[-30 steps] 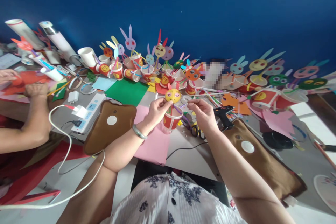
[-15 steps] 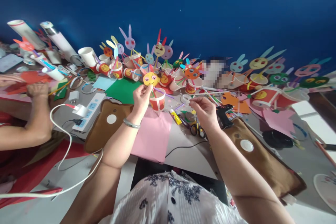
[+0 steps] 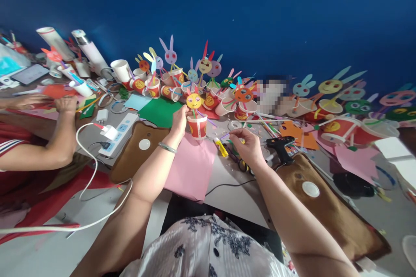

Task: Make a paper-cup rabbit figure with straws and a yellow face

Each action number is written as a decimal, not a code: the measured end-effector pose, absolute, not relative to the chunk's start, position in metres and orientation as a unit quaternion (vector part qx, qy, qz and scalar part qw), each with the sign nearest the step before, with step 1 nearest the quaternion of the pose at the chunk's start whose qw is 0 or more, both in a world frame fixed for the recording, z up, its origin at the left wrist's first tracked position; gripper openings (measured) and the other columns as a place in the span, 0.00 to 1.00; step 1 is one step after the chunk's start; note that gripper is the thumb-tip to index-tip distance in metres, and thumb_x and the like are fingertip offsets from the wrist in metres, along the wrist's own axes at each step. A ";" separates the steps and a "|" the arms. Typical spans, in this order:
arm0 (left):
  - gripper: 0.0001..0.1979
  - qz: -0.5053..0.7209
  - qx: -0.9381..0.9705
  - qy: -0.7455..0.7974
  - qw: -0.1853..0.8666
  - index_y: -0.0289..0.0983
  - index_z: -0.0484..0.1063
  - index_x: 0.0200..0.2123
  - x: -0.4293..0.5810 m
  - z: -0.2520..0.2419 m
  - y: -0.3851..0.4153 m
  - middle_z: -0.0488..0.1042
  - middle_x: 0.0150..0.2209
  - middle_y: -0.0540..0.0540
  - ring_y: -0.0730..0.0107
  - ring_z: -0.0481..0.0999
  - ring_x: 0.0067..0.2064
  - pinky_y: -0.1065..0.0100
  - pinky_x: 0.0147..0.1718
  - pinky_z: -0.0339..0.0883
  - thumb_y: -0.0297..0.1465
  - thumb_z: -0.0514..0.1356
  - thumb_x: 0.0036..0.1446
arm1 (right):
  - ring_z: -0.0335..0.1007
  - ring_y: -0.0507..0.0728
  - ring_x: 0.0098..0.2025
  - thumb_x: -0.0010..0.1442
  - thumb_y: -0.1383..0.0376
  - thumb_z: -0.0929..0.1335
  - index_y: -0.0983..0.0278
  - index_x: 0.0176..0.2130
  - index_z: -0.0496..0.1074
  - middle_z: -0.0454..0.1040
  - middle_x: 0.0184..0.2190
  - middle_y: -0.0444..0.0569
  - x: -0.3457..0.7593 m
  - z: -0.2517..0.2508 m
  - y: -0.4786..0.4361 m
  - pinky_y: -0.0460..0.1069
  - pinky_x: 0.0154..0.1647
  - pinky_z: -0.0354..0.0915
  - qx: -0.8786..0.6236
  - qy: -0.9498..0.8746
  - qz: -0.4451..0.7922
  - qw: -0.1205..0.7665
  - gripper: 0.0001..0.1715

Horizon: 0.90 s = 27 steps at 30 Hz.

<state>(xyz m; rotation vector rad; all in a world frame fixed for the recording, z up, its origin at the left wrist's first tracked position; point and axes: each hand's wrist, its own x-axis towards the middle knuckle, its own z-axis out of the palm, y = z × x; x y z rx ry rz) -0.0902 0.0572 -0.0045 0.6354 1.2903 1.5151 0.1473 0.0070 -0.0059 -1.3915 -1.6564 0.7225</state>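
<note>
A small paper cup [image 3: 197, 129], red with a white rim, stands upright on a pink sheet [image 3: 191, 169]. A yellow paper face [image 3: 194, 101] with orange ears rises from it on straws. My left hand [image 3: 180, 122] is closed at the lower left edge of the face, beside the cup's rim, its fingertips partly hidden. To the right, above the table, my right hand [image 3: 247, 145] has thumb and forefinger pinched together. A short purple straw [image 3: 225, 135] shows by those fingertips; whether they grip it I cannot tell. Beneath lies a yellow glue stick [image 3: 221, 147].
Several rabbit-faced cups line the blue wall. Near my right forearm lie a black glue gun [image 3: 281, 147] and a brown cushion [image 3: 320, 199]. A white power strip [image 3: 119, 133] is at the left, its white cable [image 3: 87, 151] looping forward. Another person's arm [image 3: 48, 156] rests at far left.
The view has turned slightly left. My right hand has moved left and nearer to me, to beside the glue stick. My left hand has shifted from the face's front to its left edge.
</note>
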 end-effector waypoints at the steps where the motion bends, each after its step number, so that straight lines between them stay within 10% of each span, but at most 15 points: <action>1: 0.19 0.626 0.257 0.536 0.505 0.34 0.75 0.31 -0.092 -0.006 0.059 0.80 0.28 0.42 0.61 0.80 0.34 0.66 0.32 0.69 0.42 0.55 0.65 | 0.75 0.57 0.35 0.53 0.59 0.68 0.62 0.32 0.76 0.80 0.30 0.47 0.147 -0.006 0.007 0.53 0.44 0.69 -0.556 -0.663 0.287 0.411 0.10; 8: 0.20 0.668 0.251 0.501 0.489 0.36 0.73 0.35 -0.098 -0.012 0.066 0.79 0.29 0.44 0.62 0.80 0.35 0.65 0.35 0.72 0.48 0.59 0.62 | 0.75 0.57 0.34 0.55 0.58 0.68 0.62 0.32 0.76 0.80 0.30 0.48 0.142 -0.006 0.003 0.52 0.43 0.69 -0.568 -0.679 0.280 0.372 0.11; 27: 0.18 0.667 0.399 0.593 0.212 0.39 0.67 0.36 -0.111 -0.023 0.070 0.75 0.36 0.48 0.65 0.77 0.41 0.67 0.45 0.68 0.26 0.71 0.43 | 0.72 0.56 0.30 0.58 0.62 0.67 0.61 0.31 0.76 0.78 0.26 0.47 0.138 -0.014 0.000 0.50 0.33 0.64 -0.487 -0.778 0.235 0.319 0.08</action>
